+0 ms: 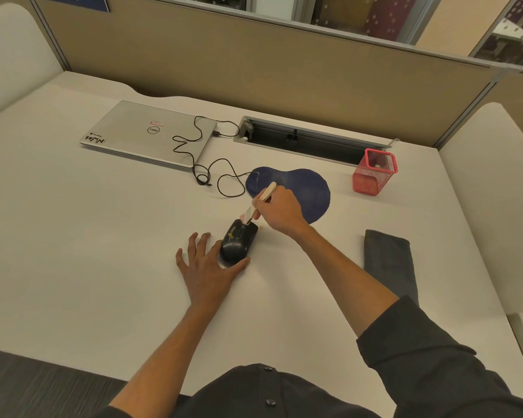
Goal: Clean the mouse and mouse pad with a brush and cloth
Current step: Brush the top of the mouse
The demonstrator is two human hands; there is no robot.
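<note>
A black wired mouse (237,244) lies on the white desk with yellowish specks near its front. My right hand (280,211) grips a small pale-handled brush (258,203), whose bristles touch the front of the mouse. My left hand (207,267) lies flat on the desk, fingers spread, with the thumb and forefinger cradling the mouse's rear end. The dark blue mouse pad (305,188) lies just behind my right hand. A folded dark grey cloth (388,260) rests on the desk to the right, untouched.
A shut silver laptop (148,134) sits at the back left, and the mouse's black cable (206,170) loops from it across the desk. A red mesh pen cup (375,171) stands at the back right beside a cable slot (308,140). Partition walls enclose the desk.
</note>
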